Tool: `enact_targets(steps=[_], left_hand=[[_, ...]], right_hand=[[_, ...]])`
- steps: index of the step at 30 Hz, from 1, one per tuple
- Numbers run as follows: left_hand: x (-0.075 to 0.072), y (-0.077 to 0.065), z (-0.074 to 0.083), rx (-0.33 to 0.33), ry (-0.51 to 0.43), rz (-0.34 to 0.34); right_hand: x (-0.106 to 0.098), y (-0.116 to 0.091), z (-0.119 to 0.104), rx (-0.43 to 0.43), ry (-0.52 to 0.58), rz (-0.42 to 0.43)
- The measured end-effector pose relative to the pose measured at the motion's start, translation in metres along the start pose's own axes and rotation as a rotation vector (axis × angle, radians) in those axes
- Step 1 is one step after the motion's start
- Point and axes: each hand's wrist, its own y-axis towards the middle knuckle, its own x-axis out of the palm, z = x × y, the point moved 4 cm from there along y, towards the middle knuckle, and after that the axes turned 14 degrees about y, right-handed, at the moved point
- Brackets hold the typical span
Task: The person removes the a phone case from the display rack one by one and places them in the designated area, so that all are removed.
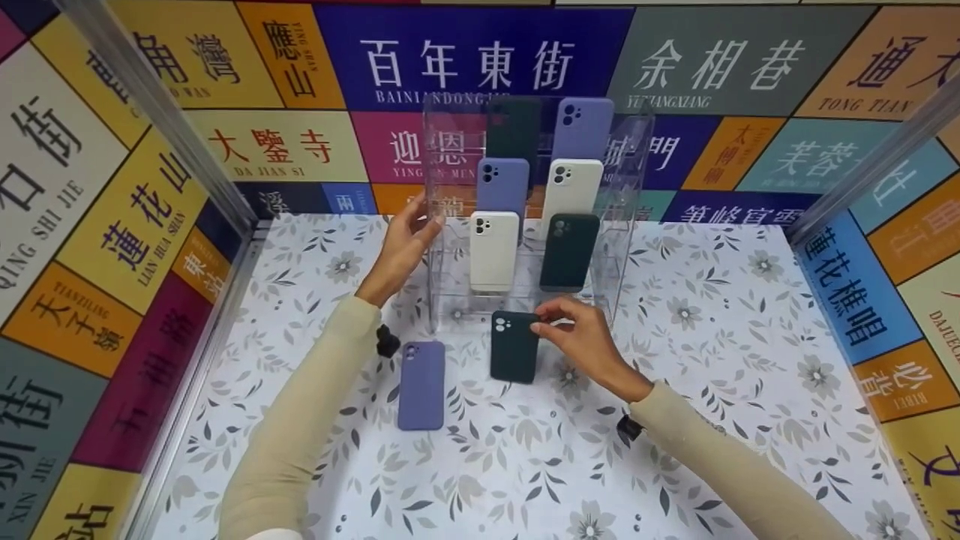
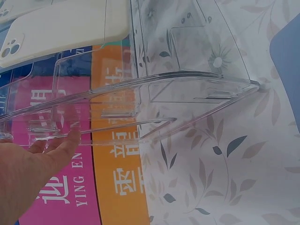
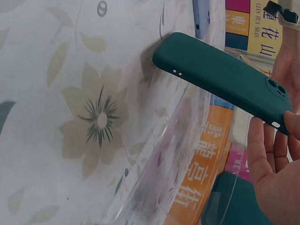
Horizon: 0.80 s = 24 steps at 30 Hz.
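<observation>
My right hand (image 1: 581,337) pinches a dark green phone case (image 1: 514,349) by its upper right corner, thumb on the back near the camera cutouts. In the right wrist view the green case (image 3: 220,75) slants over the floral cloth. My left hand (image 1: 405,244) touches the left side of a clear acrylic display stand (image 1: 431,300), its fingertips at the edge of the side panel in the left wrist view. On the stand, cases stand in rows: white (image 1: 493,251) and dark green (image 1: 570,251) in front, purple (image 1: 502,184) and white (image 1: 574,184) behind, dark green (image 1: 514,131) and purple (image 1: 585,127) at the top.
A purple phone case (image 1: 421,386) lies on the floral tablecloth (image 1: 525,465), left of the held case. Colourful panels with Chinese characters (image 1: 472,60) line the back and both sides. Metal posts (image 1: 180,135) stand at the corners.
</observation>
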Motion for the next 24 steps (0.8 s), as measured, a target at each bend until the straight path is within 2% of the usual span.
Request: enact_targets(steps=[17, 24], left_hand=[[0.000, -0.001, -0.001, -0.005, 0.019, -0.011], [-0.001, -0.002, -0.002, -0.019, 0.022, -0.015]], right_hand=[[0.027, 0.001, 0.023, 0.088, 0.076, -0.034], [0.039, 0.006, 0.034, 0.159, 0.125, -0.040]])
